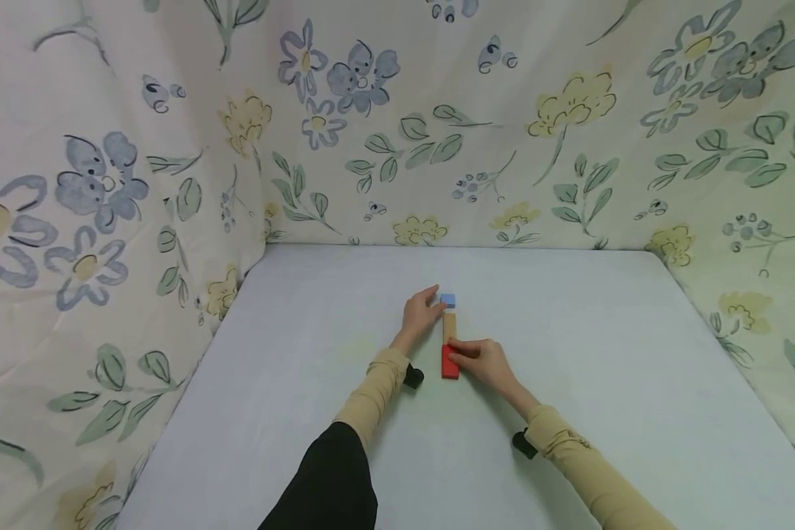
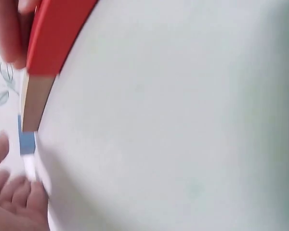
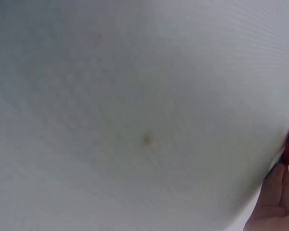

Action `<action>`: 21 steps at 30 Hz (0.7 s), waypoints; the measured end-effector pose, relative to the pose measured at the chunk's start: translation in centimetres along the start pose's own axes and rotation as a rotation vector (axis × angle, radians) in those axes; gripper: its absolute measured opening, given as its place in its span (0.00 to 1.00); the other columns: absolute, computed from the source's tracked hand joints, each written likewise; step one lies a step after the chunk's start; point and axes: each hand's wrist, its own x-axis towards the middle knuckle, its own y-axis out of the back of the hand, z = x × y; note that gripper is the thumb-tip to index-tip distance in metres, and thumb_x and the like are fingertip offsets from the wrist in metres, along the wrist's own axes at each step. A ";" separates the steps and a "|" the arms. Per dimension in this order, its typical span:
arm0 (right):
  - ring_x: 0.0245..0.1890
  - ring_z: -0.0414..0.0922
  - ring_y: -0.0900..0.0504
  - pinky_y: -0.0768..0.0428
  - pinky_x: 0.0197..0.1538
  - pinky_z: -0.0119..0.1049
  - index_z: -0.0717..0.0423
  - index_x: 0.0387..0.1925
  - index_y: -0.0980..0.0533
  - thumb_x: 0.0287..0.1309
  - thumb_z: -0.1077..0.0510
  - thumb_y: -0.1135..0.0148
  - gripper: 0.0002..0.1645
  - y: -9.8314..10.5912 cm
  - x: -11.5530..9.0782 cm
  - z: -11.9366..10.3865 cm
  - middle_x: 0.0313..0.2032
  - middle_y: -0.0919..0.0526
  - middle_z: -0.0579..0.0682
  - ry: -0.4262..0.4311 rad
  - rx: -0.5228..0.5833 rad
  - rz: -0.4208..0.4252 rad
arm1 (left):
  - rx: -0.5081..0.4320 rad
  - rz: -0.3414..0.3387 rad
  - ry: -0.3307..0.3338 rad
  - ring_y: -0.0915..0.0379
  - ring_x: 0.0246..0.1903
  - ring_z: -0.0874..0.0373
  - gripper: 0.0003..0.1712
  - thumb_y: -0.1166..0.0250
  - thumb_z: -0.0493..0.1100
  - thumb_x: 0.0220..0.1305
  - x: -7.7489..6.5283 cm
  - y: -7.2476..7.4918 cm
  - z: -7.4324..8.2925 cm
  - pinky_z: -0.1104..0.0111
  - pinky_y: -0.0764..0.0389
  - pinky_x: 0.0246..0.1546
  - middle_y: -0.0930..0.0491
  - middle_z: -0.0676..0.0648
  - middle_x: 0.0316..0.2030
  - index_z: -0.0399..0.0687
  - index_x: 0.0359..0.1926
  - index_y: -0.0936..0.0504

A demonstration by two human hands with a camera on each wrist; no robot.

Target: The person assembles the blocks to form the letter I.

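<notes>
A red block (image 1: 450, 365), a bare wooden block (image 1: 449, 325) and a small blue block (image 1: 447, 299) stand in a line leading away from me. My right hand (image 1: 486, 361) grips the red block near its far end, thumb and index finger against it. Only part of that hand (image 3: 277, 202) shows in the right wrist view, fingertips at the red block's edge. Beside the blue block is my left hand (image 1: 420, 313), thumb and fingers spread apart around it. In the left wrist view the left hand (image 2: 17, 202) has its fingers loosely bent, close to the blue block (image 2: 26, 137).
The blocks are on a table covered with a white cloth (image 1: 291, 331). A floral curtain (image 1: 397, 184) hangs behind the table and along both sides. Black wrist devices (image 1: 414, 377) are strapped below the cuffs of both tan sleeves (image 1: 377, 390).
</notes>
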 end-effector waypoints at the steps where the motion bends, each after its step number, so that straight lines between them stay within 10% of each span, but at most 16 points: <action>1: 0.52 0.49 0.19 0.20 0.52 0.43 0.56 0.50 0.19 0.54 0.58 0.32 0.20 0.1 0.1 0.0 0.49 0.17 0.53 0.009 -0.010 -0.001 | -0.011 0.020 0.011 0.28 0.59 0.48 0.28 0.39 0.43 0.63 -0.1 -0.1 0.0 0.60 0.29 0.62 0.26 0.41 0.60 0.42 0.64 0.29; 6: 0.50 0.49 0.17 0.18 0.50 0.41 0.57 0.49 0.18 0.53 0.59 0.31 0.19 0.4 0.5 0.0 0.47 0.15 0.54 0.062 -0.093 0.019 | -0.065 0.092 -0.038 0.25 0.55 0.49 0.27 0.42 0.46 0.66 -0.5 -0.3 0.4 0.61 0.25 0.58 0.26 0.43 0.61 0.47 0.65 0.30; 15: 0.21 0.35 0.29 0.37 0.22 0.24 0.59 0.47 0.18 0.52 0.59 0.31 0.19 0.7 0.4 -0.1 0.39 0.13 0.57 0.230 -0.254 0.039 | -0.034 -0.010 -0.122 0.28 0.59 0.48 0.25 0.43 0.43 0.67 -1.1 0.8 2.5 0.60 0.24 0.57 0.29 0.49 0.64 0.47 0.64 0.29; 21: 0.28 0.45 0.14 0.19 0.30 0.36 0.57 0.43 0.16 0.49 0.61 0.29 0.16 0.5 0.4 -0.1 0.37 0.12 0.53 0.416 -0.475 0.117 | 0.141 -0.024 -0.200 0.28 0.60 0.55 0.24 0.43 0.46 0.68 -1.3 2.1 3.3 0.64 0.24 0.55 0.29 0.50 0.64 0.48 0.64 0.28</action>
